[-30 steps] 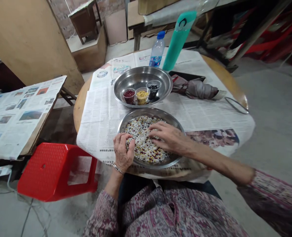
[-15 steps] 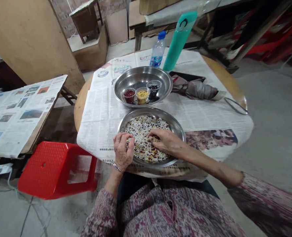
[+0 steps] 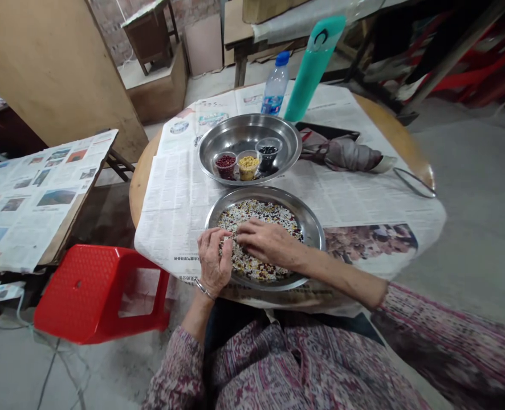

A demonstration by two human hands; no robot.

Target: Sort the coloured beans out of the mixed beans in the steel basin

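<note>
A steel pan in front of me holds a spread of white grains mixed with red, yellow and black beans. My left hand rests at its left rim, fingers curled and thumb bent towards them; what lies in the palm is mostly hidden, though pale grains show at the thumb. Over the mix, close beside the left fingertips, is my right hand, its fingers bent down and drawn together. Whatever these fingers pinch is out of sight. Behind stands a larger steel basin with cups of red beans, yellow beans and black beans.
Newspaper covers the round table. At its back stand a water bottle and a teal bottle; a folded umbrella lies to the right. On the left are a red stool and a newspaper-covered table.
My right hand has moved left across the pan, up to the fingers of the left hand. The left hand has stayed at the rim.
</note>
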